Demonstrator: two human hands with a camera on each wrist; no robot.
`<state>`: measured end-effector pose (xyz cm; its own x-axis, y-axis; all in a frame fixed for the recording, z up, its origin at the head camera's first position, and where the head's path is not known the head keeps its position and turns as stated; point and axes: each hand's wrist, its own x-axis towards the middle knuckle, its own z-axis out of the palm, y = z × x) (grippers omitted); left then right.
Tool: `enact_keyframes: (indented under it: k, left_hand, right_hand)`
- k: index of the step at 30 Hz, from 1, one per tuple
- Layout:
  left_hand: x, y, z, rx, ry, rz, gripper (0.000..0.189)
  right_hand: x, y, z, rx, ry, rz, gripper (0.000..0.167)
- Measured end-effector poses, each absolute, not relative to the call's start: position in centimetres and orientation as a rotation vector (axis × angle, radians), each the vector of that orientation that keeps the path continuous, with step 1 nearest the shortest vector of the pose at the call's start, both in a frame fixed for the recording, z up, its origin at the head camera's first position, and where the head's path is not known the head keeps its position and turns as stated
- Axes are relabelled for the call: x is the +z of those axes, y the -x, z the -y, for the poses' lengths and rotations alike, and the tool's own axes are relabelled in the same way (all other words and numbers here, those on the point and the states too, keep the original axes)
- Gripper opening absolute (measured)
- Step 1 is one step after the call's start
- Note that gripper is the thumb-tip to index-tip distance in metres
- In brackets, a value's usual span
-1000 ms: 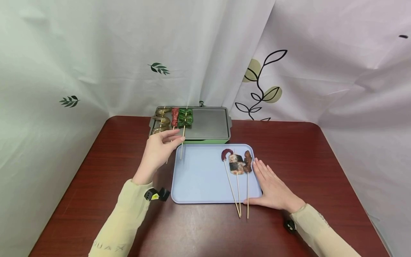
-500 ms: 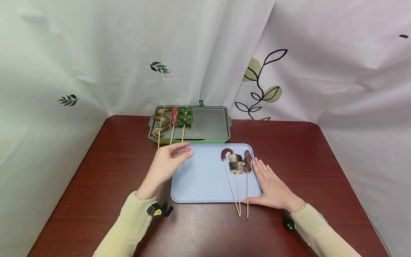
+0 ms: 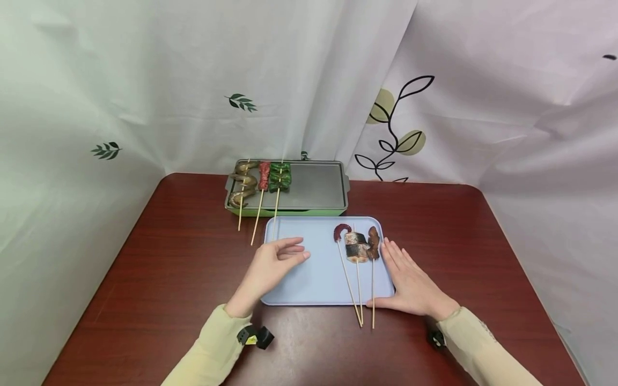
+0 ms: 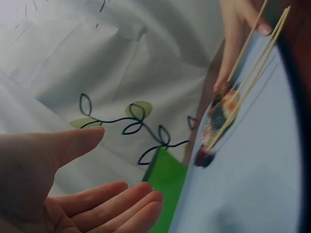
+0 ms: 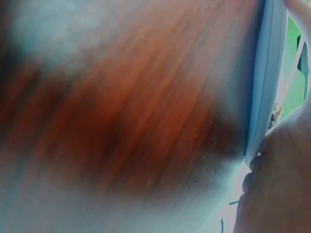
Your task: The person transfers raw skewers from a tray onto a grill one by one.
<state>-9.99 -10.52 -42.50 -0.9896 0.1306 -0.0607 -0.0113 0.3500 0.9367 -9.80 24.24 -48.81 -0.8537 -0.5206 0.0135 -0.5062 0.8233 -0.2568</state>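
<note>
My left hand [image 3: 275, 269] hovers over the left part of the light blue tray [image 3: 309, 279], thumb and fingers apart with nothing between them. On the tray's right side lie a dark red curled tentacle skewer [image 3: 340, 232], a black-and-white chunky skewer [image 3: 356, 247] and a brown meat skewer [image 3: 373, 244], their sticks jutting over the front edge. My right hand [image 3: 410, 281] rests along the tray's right edge, fingers extended and thumb at the front corner. In the left wrist view, the spread left fingers [image 4: 131, 201] are bare.
Behind the tray stands a green grill with a grey plate [image 3: 316, 185]. Its left half bears a brownish skewer with curled pieces [image 3: 243, 182], a red meat skewer [image 3: 263, 176] and a green pepper-like skewer [image 3: 280, 177], sticks pointing frontward. A white curtain [image 3: 193, 80] hangs behind the table.
My left hand has let go of the green skewer's stick at the grill and moved right and toward me, over the tray. The right hand has stayed at the tray's edge.
</note>
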Motion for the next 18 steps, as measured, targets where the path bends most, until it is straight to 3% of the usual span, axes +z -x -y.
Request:
enact_keyframes:
  k: [18]
  left_hand:
    - [-46.5, 7.8, 6.4, 1.698, -0.307, -2.253, 0.055]
  right_hand:
    - [-49.1, 9.7, -24.2, -0.43, 0.871, -2.985, 0.132]
